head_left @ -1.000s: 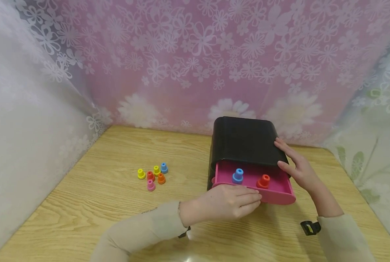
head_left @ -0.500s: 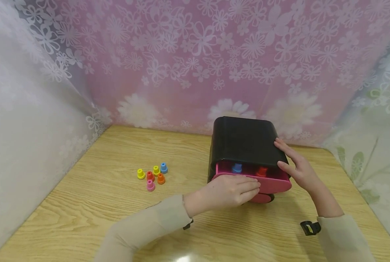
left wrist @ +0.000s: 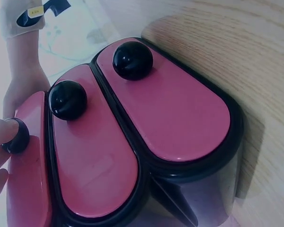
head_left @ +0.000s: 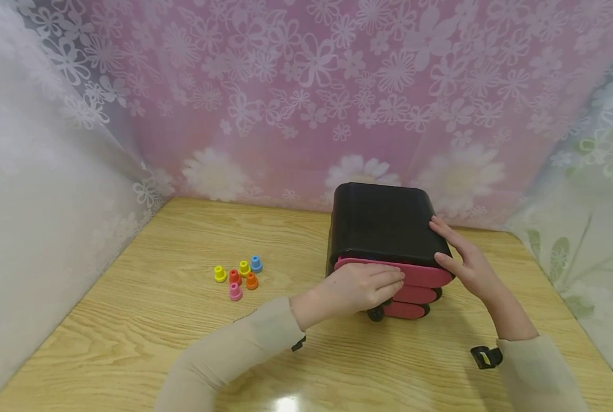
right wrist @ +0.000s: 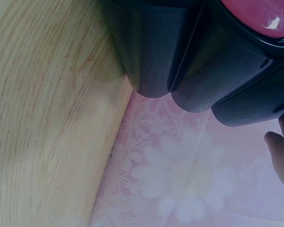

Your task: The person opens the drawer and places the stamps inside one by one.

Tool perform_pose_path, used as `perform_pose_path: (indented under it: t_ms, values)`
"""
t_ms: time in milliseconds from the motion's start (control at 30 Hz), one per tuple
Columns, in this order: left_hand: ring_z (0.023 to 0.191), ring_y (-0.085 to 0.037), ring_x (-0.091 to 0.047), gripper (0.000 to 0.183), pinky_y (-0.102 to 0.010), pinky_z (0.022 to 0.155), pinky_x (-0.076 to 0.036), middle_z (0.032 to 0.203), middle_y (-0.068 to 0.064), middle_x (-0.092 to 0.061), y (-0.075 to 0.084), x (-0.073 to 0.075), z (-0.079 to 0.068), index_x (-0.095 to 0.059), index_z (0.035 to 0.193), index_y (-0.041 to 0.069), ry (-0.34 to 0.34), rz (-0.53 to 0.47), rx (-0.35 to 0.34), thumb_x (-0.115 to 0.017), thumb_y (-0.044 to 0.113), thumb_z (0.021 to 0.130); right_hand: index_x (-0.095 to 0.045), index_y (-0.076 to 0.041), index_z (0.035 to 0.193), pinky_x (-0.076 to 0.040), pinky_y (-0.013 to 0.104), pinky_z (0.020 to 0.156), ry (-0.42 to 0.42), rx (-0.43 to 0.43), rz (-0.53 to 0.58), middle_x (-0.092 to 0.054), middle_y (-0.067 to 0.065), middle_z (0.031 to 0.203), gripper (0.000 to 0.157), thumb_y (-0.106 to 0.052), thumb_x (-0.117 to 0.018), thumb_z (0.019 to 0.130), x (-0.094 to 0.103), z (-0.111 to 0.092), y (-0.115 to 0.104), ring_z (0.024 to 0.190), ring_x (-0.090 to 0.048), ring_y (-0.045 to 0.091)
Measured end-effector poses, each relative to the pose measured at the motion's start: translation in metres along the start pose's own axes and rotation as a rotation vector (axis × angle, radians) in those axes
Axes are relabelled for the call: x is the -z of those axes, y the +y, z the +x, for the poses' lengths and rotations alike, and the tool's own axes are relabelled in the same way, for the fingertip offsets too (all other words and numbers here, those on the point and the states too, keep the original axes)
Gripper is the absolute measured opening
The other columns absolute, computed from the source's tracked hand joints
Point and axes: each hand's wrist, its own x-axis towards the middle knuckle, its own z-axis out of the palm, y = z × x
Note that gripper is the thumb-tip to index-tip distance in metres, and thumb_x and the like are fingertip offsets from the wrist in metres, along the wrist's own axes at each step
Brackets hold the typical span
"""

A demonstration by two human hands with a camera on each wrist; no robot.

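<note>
The wood-grain worktop (head_left: 105, 320) bears a black cabinet (head_left: 386, 223) right of centre, drawer contents hidden; the left grip (head_left: 355, 289), outstretched, touches and partly covers the pink top drawer (head_left: 424, 276); the right grip (head_left: 463, 260), spread, touches the cabinet.

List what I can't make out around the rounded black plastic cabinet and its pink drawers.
Inside of the pink, round-ended plastic top drawer: head view, hidden by its front and the black cabinet.
Whether the left hand grips or only touches the round, glossy black knob: left wrist view, hand cut off by the left edge.
Most of the right hand: right wrist view, cut off by the right edge.
</note>
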Motion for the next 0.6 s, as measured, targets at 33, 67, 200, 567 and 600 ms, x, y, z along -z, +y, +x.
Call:
perform_pose_path:
  t_ms: [33,67,200,567,600]
  values:
    - [0.112,-0.011,-0.047,0.026,-0.022,0.096,-0.030,0.118,-0.001,-0.056,-0.0004,-0.0006,0.0002,-0.060,0.113,0.012,-0.002,0.008,0.000,-0.050,0.008,0.090,-0.032,-0.003,0.136,-0.018,0.023,0.100,-0.001,-0.003,0.003,-0.022,0.014,0.143,0.054,-0.001,-0.052,0.085,0.0001,-0.0001,0.0000,0.131,-0.016,0.013]
    - [0.112,-0.011,-0.047,0.026,-0.022,0.097,-0.030,0.118,-0.001,-0.056,-0.0007,-0.0013,0.0004,-0.060,0.113,0.013,-0.003,0.007,0.002,-0.049,0.008,0.090,-0.032,-0.003,0.136,-0.018,0.024,0.100,-0.003,-0.006,0.006,-0.022,0.014,0.143,0.054,-0.001,-0.052,0.085,0.0002,-0.0002,-0.0001,0.131,-0.016,0.013]
    - [0.112,-0.010,-0.047,0.027,-0.021,0.097,-0.030,0.118,-0.001,-0.055,-0.0020,-0.0029,0.0010,-0.060,0.114,0.013,-0.012,0.023,0.002,-0.048,0.008,0.090,-0.032,-0.003,0.136,-0.018,0.027,0.101,-0.004,-0.011,0.010,-0.022,0.013,0.143,0.054,-0.001,-0.052,0.085,0.0002,-0.0004,0.0001,0.131,-0.015,0.013]
    - [0.112,-0.011,-0.047,0.026,-0.021,0.097,-0.029,0.118,-0.001,-0.055,-0.0024,-0.0026,0.0008,-0.060,0.113,0.012,-0.013,-0.004,0.005,-0.049,0.008,0.090,-0.033,-0.001,0.135,-0.019,0.019,0.098,0.014,0.008,0.005,-0.023,0.016,0.142,0.053,-0.001,-0.052,0.085,-0.0016,-0.0010,0.0032,0.130,-0.017,0.012]
    - [0.112,-0.011,-0.047,0.026,-0.021,0.097,-0.029,0.118,-0.002,-0.055,-0.0023,-0.0025,0.0008,-0.060,0.113,0.012,-0.011,-0.017,0.010,-0.049,0.008,0.090,-0.033,0.000,0.135,-0.019,0.017,0.098,0.018,0.014,0.004,-0.023,0.016,0.142,0.053,-0.001,-0.052,0.085,-0.0019,-0.0010,0.0036,0.130,-0.017,0.012]
